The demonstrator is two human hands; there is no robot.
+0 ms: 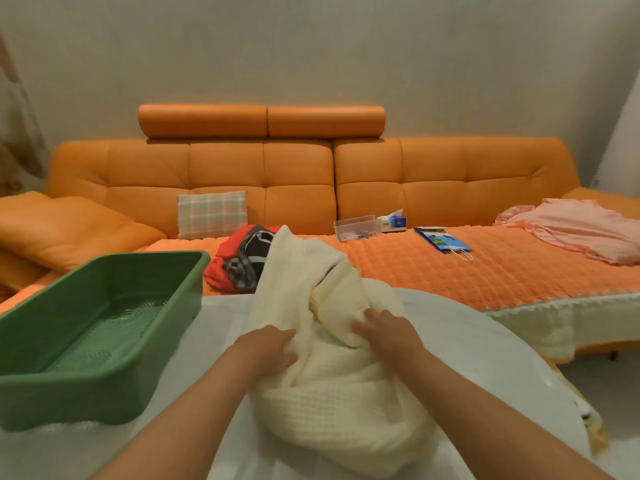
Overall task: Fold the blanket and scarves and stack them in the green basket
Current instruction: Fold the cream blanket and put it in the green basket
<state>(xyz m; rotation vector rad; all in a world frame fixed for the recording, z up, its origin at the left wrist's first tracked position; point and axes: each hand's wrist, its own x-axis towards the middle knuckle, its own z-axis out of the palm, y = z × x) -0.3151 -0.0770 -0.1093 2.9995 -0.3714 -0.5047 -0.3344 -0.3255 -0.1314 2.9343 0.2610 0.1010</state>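
A cream waffle-knit blanket (325, 393) lies bunched on the white table (485, 348) in front of me. My left hand (268, 349) grips a fold on its left side. My right hand (384, 329) holds a bunched fold just to the right. The green basket (104, 358) stands at the table's left with nothing in it. A red scarf (225, 268) and a black and grey plaid scarf (249, 261) lie crumpled together on the sofa seat behind the blanket.
An orange sofa (450, 178) runs across the back. On its seat are a plaid cushion (212, 213), a clear box (355, 227), a tissue box (393, 221), a blue paper bag (443, 240) and pink cloth (581, 230).
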